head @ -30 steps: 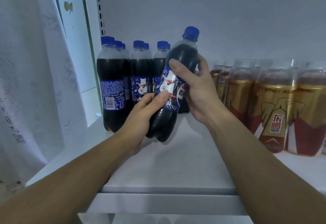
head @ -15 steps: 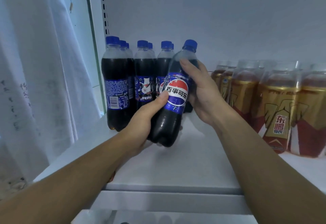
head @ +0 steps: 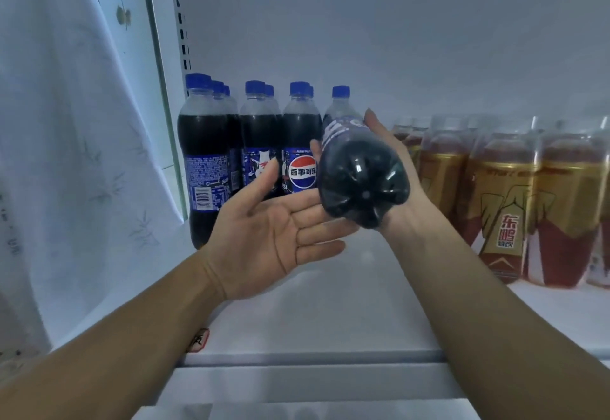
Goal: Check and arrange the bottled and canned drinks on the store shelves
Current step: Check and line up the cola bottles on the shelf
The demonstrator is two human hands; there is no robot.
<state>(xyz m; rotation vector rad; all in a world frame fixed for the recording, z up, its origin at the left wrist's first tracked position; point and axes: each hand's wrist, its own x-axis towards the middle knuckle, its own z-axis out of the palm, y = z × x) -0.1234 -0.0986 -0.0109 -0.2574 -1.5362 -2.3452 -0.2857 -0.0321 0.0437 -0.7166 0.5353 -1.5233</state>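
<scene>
A dark cola bottle (head: 359, 181) with a blue label is tipped so that its ribbed base faces me, above the white shelf (head: 330, 307). My right hand (head: 388, 137) grips it from the right side, fingers curled round its body. My left hand (head: 274, 234) lies open, palm up, with its fingertips at the underside of the bottle's base and the thumb raised. Behind the hands stand rows of matching blue-capped cola bottles (head: 257, 142) at the shelf's left end.
Gold-and-red drink bottles (head: 505, 195) fill the shelf's right side. A white patterned curtain (head: 66, 155) hangs at the left beside the slotted shelf upright (head: 180, 39). A small red tag (head: 199, 340) sits on the front edge. Bare shelf lies under my forearms.
The bottle has been tipped from nearly upright until its base points at me. My left hand has let go of it and opened under it; my right hand keeps its hold.
</scene>
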